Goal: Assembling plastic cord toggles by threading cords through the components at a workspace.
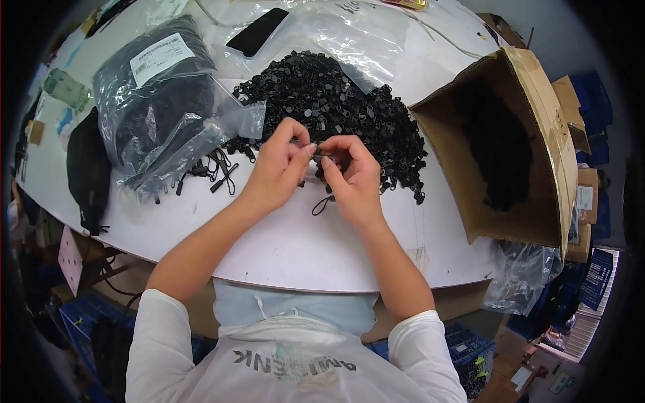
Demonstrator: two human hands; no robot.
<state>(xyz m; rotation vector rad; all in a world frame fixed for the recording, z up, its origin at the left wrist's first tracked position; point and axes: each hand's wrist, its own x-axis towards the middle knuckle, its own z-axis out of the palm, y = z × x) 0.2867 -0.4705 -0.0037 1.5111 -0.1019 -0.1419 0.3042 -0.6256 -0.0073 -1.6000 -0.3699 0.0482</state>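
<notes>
My left hand (pixel 277 169) is closed in a pinch, its thumb and index fingertip together over the table. Facing it, my right hand (pixel 355 180) also pinches, and the fingertips of both nearly meet on a small dark piece that they mostly hide. A black cord loop (pixel 323 205) hangs below my right fingers, seemingly part of a cord zipper pull. Just beyond both hands spreads a big heap of small black zipper sliders (pixel 316 94). Several black cord zipper pulls (pixel 218 171) lie loose to the left of my left hand.
A clear plastic bag of black parts (pixel 151 107) lies at left, beside a black pouch (pixel 89 171). An open cardboard box (pixel 443 144) with black contents stands at right. Behind the heap are a black phone (pixel 258 32) and clear plastic film (pixel 356 33). The white table (pixel 295 258) curves in front.
</notes>
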